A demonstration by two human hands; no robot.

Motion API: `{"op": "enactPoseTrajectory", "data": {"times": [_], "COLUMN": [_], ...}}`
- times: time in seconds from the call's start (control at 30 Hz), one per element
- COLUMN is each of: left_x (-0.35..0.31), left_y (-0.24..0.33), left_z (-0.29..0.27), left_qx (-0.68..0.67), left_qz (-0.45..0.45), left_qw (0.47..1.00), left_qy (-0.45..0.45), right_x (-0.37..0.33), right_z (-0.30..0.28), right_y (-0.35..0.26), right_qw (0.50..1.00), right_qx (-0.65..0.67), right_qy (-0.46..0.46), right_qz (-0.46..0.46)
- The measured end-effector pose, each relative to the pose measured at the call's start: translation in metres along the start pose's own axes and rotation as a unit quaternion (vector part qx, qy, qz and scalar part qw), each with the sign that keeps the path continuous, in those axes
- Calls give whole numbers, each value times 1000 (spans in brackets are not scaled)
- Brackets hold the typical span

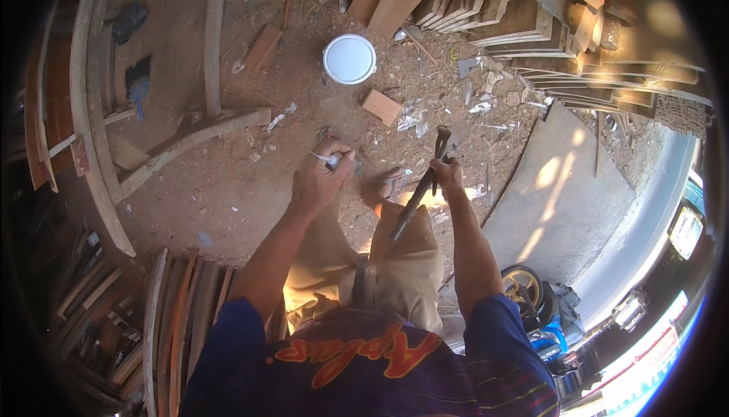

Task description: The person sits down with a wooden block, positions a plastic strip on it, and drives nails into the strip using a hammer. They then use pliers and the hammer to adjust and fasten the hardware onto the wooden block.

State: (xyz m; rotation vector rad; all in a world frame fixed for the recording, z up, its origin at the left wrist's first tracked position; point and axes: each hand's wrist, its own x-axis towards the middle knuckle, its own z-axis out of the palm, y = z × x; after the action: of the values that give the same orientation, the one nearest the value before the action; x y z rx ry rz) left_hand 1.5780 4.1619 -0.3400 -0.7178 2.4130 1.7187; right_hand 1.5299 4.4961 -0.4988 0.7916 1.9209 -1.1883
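Note:
My left hand (325, 178) is closed around a small white thing with a thin pointed tip (329, 159), perhaps a tube or small bottle; the fingers hide most of it. My right hand (448, 175) grips a long dark rod-like tool (411, 210) near its upper part. It slants from a wider, knobbed upper end down to a blunt grey end over my right thigh. What kind of tool it is, I cannot tell. Beyond my hands, a white round lidded bucket (349, 58) stands on the dirt floor, with a reddish-brown block (382, 107) lying nearer to me.
Wooden boards (505, 14) are stacked at the far right. Curved timber pieces (95, 113) stand at the left, more planks (178, 326) at the lower left. A flat grey slab (554, 189) lies to the right, near a wheeled vehicle (524, 288). Scraps litter the dirt floor (228, 204).

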Motion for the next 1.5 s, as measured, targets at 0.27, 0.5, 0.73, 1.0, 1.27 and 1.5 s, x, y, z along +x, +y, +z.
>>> {"op": "enactPoseTrajectory", "data": {"times": [0.27,0.5,0.73,1.0,1.27,1.5], "left_x": [125,159,181,165,133,133], "left_y": [-269,-411,-480,-474,-465,-460], "left_z": [43,75,95,132,125,124], "left_qx": [150,203,149,61,16,80], "left_qz": [-55,-57,-34,-66,-93,14], "left_qw": [981,973,987,987,990,988], "left_qy": [-112,-90,-52,-130,-104,-130], "right_x": [201,279,255,263,240,246], "right_z": [85,135,188,290,290,286], "right_y": [130,183,141,106,110,117], "right_qw": [998,981,893,866,852,867], "right_qx": [-39,-87,-311,-156,-180,-180], "right_qy": [55,165,278,-162,-171,-253], "right_qz": [13,-42,-168,-446,-461,-391]}}
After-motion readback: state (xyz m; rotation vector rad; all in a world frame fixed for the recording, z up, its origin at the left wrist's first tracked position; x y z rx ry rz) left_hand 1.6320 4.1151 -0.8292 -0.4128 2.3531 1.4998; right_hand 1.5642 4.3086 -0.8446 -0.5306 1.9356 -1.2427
